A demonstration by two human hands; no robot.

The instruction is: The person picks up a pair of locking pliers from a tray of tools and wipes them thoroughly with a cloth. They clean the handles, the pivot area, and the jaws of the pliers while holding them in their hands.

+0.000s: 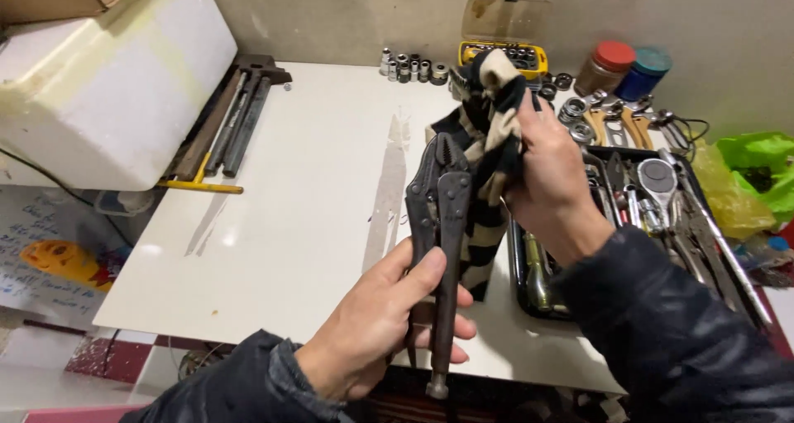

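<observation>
My left hand (380, 324) grips the handles of dark locking pliers (441, 216), held upright above the front edge of a white table (289, 200). The pliers' jaws point up and touch a black and cream striped cloth (486, 142). My right hand (554, 183) is closed on that cloth, bunching it against the jaws. The cloth's lower end hangs down behind the pliers. Both sleeves are dark.
A black tray (517, 266) of wrenches, a ratchet and other tools lies at right. Sockets (412, 66), a yellow socket case (533, 59) and two jars (624, 66) stand at the back. Metal bars (236, 121) lie at left beside a white box (116, 84). A green bag (757, 171) sits far right.
</observation>
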